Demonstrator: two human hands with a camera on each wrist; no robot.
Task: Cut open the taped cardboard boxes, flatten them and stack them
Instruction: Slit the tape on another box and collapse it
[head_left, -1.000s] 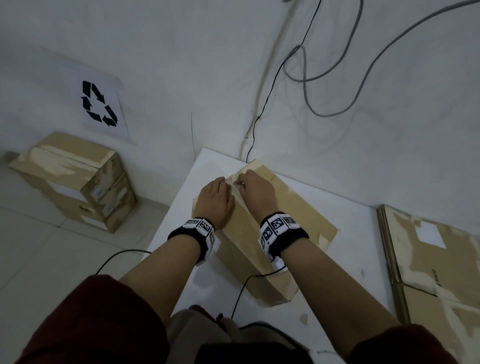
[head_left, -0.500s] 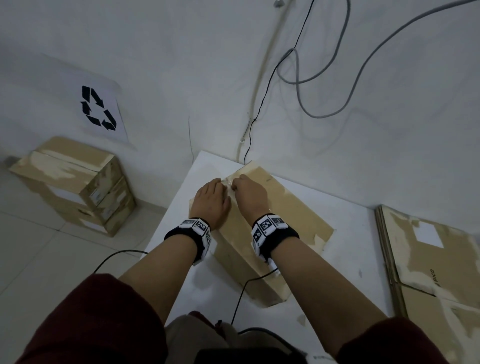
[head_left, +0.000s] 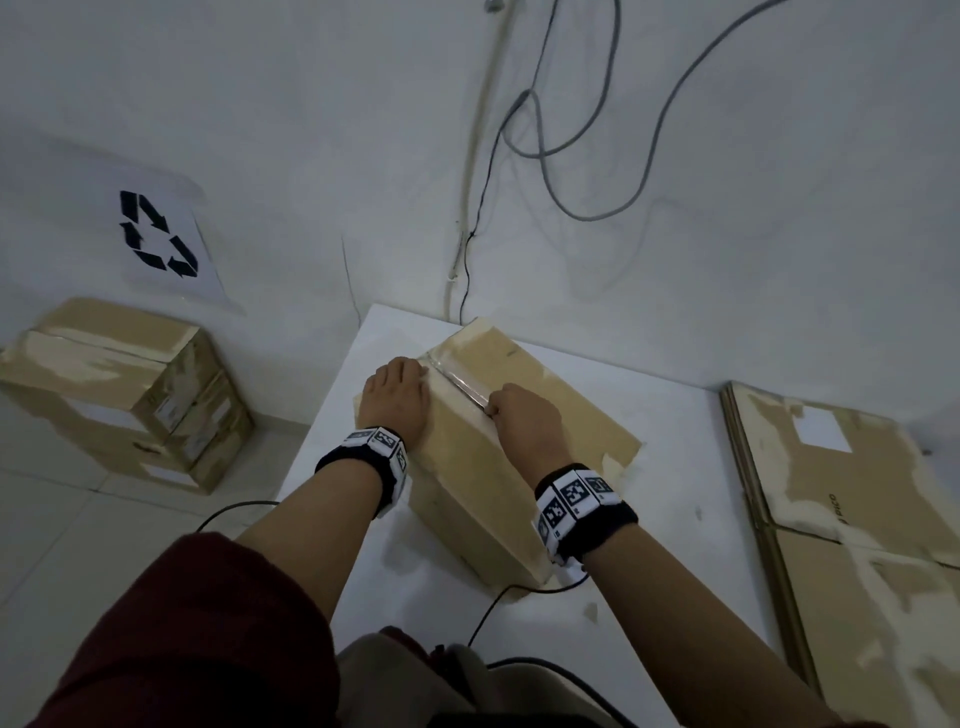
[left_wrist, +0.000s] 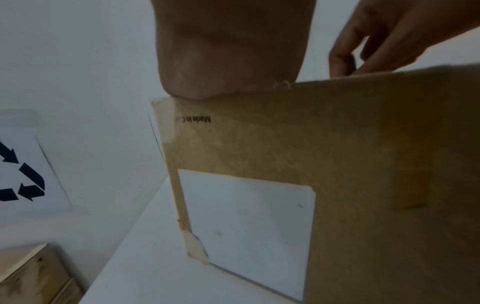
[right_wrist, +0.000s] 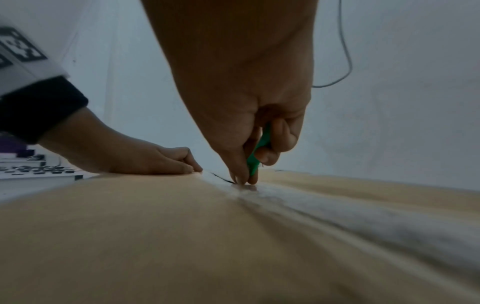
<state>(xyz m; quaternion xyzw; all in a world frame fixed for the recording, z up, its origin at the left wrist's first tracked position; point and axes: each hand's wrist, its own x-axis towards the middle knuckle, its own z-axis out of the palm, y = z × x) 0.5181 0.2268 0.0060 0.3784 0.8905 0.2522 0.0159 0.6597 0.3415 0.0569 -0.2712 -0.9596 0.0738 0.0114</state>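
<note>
That brown cardboard box (head_left: 483, 467) sitting on the white table (head_left: 675, 519) looks light and fairly stiff, though the top panels dip a little along the clear tape strip (head_left: 460, 382) down the middle seam, so I'd guess it gives if you lean on it. Best hold is probably flat on the top panel beside the seam, which is where the left hand (head_left: 396, 402) is, palm down with relaxed fingers near the box's far corner. The right hand (head_left: 524, 423) is pinched around a small green cutter (right_wrist: 257, 152) (blade itself too small to see), tip down on the tape, wrist raised over the box.
</note>
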